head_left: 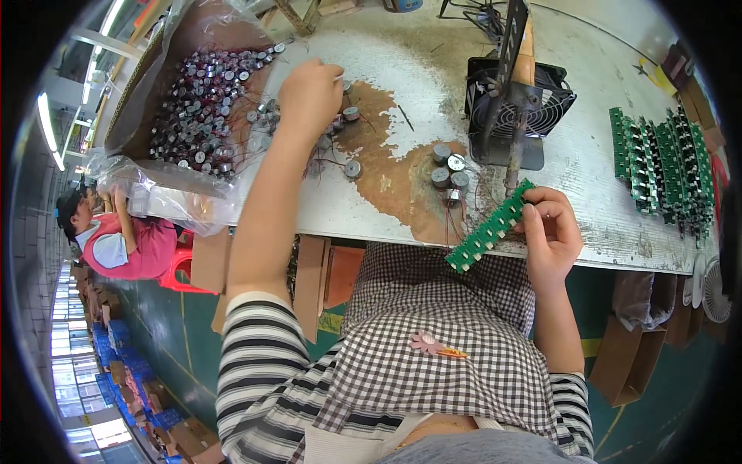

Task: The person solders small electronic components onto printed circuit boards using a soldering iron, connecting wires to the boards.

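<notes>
My right hand (554, 236) pinches the upper end of a long green circuit board strip (488, 232) with small white parts along it. The strip slants over the table's front edge. Beside it stand several small round motors (440, 179) with thin wires. My left hand (309, 97) is stretched out over the table with its fingers curled closed among loose motors (351, 114); what lies in its fingers is hidden. Another single motor (353, 168) sits closer to the front edge.
A plastic-lined box (124, 116) heaped with wired motors (209, 104) lies tipped at the left. Behind the strip are a black fan (541, 97) and an upright metal stand (506, 85). Rows of green boards (665, 166) stand at the right. A person in pink (135, 240) sits far left.
</notes>
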`<state>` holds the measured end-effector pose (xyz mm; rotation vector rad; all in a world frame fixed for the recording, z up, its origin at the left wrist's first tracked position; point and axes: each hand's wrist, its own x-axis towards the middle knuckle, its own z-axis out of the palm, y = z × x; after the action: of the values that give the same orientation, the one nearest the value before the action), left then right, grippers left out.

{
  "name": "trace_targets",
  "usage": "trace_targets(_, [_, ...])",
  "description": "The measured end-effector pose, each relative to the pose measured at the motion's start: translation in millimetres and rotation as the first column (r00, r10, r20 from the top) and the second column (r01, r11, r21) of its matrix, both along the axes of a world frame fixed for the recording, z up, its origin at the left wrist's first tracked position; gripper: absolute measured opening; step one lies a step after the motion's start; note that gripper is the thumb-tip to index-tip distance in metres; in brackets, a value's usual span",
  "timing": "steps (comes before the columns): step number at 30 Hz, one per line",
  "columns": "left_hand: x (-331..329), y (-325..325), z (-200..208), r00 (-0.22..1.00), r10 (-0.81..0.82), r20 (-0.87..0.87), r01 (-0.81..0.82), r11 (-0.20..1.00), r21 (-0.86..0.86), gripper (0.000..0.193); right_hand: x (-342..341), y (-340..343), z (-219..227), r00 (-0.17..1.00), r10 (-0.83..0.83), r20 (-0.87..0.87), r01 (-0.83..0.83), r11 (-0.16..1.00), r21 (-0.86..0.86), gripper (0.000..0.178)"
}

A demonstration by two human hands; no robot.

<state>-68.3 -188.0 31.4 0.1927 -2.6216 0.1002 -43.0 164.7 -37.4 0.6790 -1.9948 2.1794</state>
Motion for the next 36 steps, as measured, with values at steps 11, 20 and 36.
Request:
trace_targets(11, [-12.4, -19.0, -4.9, 0.962, -0.254, -0.105, 0.274, 0.887, 0.372, 0.013, -0.4, -0.3, 0.5, 1.0, -0.019, -0.012, 0.019, 0.999, 0.027, 0.007])
trace_targets(20, [102.1, 113.1, -20.2, 0.895, -0.438, 0.081, -0.098, -0.016, 0.995, 0.012, 1.6, 1.3, 1.8, 0.99, 0.137, -0.017, -0.138, 0.989, -0.056, 0.005])
trace_targets(36, [87.5, 165.5, -29.6, 0.964, -0.254, -0.077, 0.155, 0.301, 0.941, 0.011, 8.4, -4.5, 1.3, 0.985, 0.064, -0.161, -0.048, 0.994, 0.102, 0.006])
